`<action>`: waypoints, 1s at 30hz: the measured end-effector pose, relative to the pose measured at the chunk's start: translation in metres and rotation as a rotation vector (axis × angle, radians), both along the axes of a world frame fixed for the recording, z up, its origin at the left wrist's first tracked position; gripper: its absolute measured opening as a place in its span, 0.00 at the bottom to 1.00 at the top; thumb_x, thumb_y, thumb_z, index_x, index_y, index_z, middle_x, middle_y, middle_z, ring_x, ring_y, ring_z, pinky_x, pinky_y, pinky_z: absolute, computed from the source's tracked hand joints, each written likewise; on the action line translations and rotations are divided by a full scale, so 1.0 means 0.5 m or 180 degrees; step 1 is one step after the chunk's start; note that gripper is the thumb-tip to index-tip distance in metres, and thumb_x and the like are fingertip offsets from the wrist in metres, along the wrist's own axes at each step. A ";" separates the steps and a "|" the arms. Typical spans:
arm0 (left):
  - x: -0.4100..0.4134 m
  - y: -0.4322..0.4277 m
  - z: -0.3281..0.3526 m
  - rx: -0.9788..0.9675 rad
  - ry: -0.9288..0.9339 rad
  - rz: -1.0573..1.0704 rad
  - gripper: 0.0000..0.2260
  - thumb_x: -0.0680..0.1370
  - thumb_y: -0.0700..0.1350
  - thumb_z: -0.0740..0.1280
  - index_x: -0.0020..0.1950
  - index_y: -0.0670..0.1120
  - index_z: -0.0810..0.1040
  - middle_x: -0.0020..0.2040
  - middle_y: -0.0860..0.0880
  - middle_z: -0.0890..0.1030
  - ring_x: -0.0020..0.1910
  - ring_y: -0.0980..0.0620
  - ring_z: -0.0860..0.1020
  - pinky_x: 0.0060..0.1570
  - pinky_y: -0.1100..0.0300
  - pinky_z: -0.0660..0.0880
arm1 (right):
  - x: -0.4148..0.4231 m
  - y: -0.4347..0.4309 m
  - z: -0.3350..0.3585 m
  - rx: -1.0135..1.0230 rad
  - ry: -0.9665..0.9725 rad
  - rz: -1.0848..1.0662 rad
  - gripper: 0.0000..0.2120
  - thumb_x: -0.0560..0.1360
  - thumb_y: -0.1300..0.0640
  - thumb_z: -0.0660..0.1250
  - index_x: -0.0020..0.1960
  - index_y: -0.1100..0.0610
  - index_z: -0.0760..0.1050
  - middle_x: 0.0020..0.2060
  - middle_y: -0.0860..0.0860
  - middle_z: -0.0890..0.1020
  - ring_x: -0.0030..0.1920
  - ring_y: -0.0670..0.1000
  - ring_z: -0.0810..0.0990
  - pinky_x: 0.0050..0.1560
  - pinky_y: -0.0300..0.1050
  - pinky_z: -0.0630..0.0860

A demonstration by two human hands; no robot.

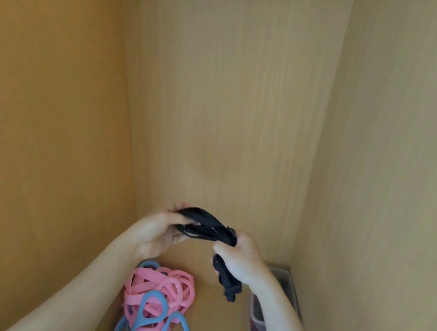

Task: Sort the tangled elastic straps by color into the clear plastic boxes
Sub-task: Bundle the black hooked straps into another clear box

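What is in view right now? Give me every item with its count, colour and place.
black strap bundle: one bunch, number of straps unclear, black, held up between both hands, one end hanging below the right one
pink straps: several, pink, tangled pile on the cabinet floor under the left forearm
blue straps: a few, light blue, woven into the same pile, mostly at its near side
clear plastic box: one, clear with dark contents, on the floor by the right wall, partly behind the right forearm
wooden cabinet: one, tan, all around
left grip: bare hand, holds the bundle
right grip: bare hand, holds the bundle
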State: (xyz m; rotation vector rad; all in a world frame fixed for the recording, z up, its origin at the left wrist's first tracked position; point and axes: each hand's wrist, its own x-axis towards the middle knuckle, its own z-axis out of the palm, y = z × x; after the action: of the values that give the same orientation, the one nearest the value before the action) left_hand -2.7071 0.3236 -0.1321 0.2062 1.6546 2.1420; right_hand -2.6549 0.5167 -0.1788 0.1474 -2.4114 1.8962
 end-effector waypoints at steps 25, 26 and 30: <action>0.081 0.066 -0.115 -0.0382 0.0422 0.0352 0.10 0.77 0.33 0.61 0.52 0.37 0.82 0.43 0.39 0.85 0.44 0.41 0.84 0.43 0.51 0.79 | 0.044 -0.015 -0.036 0.0558 0.0052 -0.0029 0.07 0.77 0.49 0.68 0.54 0.49 0.76 0.45 0.50 0.83 0.44 0.49 0.82 0.45 0.44 0.77; 0.085 0.075 -0.125 -0.0234 0.0251 0.0485 0.10 0.78 0.34 0.61 0.52 0.36 0.82 0.44 0.38 0.85 0.45 0.41 0.85 0.43 0.51 0.80 | 0.049 -0.026 -0.047 0.0471 0.0067 -0.0058 0.06 0.79 0.50 0.66 0.55 0.48 0.75 0.48 0.50 0.81 0.47 0.48 0.81 0.48 0.45 0.78; 0.098 0.087 -0.154 0.0129 -0.0192 0.0708 0.07 0.77 0.35 0.60 0.49 0.36 0.78 0.39 0.39 0.81 0.40 0.41 0.83 0.36 0.51 0.79 | 0.071 -0.053 -0.078 0.0280 -0.0072 -0.0028 0.16 0.78 0.53 0.65 0.66 0.49 0.70 0.59 0.46 0.70 0.58 0.45 0.76 0.62 0.51 0.77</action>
State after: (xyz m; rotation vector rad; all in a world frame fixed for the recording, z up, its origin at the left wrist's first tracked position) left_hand -2.6580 0.3673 -0.2091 -0.0327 1.6684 2.3204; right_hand -2.6196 0.4903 -0.2180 0.1206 -2.5072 1.7985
